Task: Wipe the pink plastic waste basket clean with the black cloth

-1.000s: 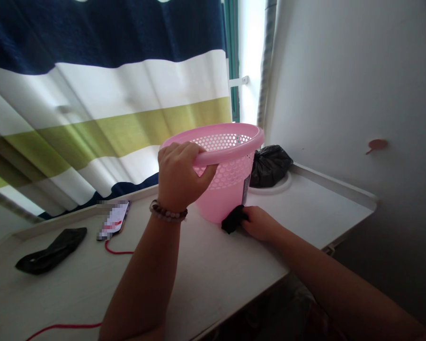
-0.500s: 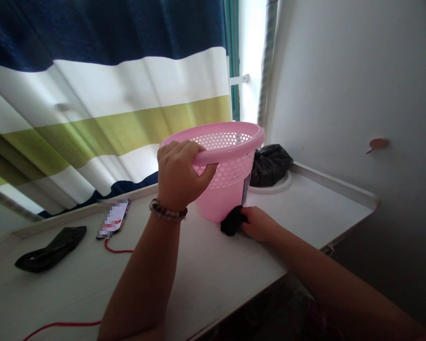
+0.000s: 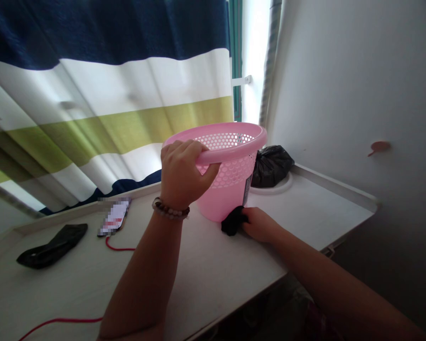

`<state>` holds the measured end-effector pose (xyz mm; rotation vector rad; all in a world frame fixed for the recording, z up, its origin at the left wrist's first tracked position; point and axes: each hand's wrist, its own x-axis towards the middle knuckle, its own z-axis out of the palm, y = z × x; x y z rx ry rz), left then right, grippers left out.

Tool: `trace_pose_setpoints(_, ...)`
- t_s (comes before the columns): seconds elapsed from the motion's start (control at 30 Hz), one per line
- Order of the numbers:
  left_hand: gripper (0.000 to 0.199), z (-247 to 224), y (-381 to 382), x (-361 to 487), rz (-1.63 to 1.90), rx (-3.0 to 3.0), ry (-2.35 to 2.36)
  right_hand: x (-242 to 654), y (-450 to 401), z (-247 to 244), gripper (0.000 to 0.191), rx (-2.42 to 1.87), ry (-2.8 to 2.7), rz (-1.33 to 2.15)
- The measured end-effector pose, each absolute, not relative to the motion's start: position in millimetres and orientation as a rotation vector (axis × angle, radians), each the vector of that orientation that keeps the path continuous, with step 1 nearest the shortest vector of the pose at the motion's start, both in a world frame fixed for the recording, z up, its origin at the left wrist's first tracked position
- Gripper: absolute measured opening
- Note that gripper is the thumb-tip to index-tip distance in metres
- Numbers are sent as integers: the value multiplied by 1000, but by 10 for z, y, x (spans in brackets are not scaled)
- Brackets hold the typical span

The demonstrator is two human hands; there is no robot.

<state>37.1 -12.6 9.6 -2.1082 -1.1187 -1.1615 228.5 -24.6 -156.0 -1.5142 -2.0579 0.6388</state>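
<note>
A pink plastic wastebasket (image 3: 218,196) with a perforated upper wall stands on the white tabletop (image 3: 213,274), tilted slightly. My left hand (image 3: 182,173), a beaded bracelet at its wrist, grips the near left side of the rim, fingers over the edge and thumb outside. Low at the right, my right hand (image 3: 257,223) is closed on a crumpled black cloth (image 3: 233,220), which touches the wastebasket's lower wall close to the tabletop. Part of a dark label (image 3: 247,189) shows on the wastebasket's right side. The fingertips of my right hand are partly hidden by the cloth.
Behind the wastebasket, a black plastic bag (image 3: 272,166) sits on a round white lid-like rim (image 3: 286,185). Leftward lie a phone (image 3: 115,218) with a red cable (image 3: 119,248) and a folded black bag (image 3: 53,246). A striped curtain (image 3: 128,90) hangs behind; a raised edge (image 3: 341,187) borders the table.
The whole view has shifted slightly, so everything sits a little further right. Both hands keep their holds, and the cloth stays against the wastebasket's lower wall.
</note>
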Motion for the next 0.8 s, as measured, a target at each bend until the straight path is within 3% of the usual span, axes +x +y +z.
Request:
trace_pose_setpoints(0.4, 18, 94, -151, 369, -1181, -2113, -1126, 2271, -250, -1503, 38, -1244, -1960, 720)
trace_pose_setpoints(0.63, 21, 100, -134, 349, -1190, -2155, -1109, 2411, -218, -1154, 22, -1172, -1783, 566)
trace_pose_setpoints(0.8, 21, 87, -136, 328, -1196, -2175, -1111, 2368, -202, -1331, 23, -1293, -1815, 644)
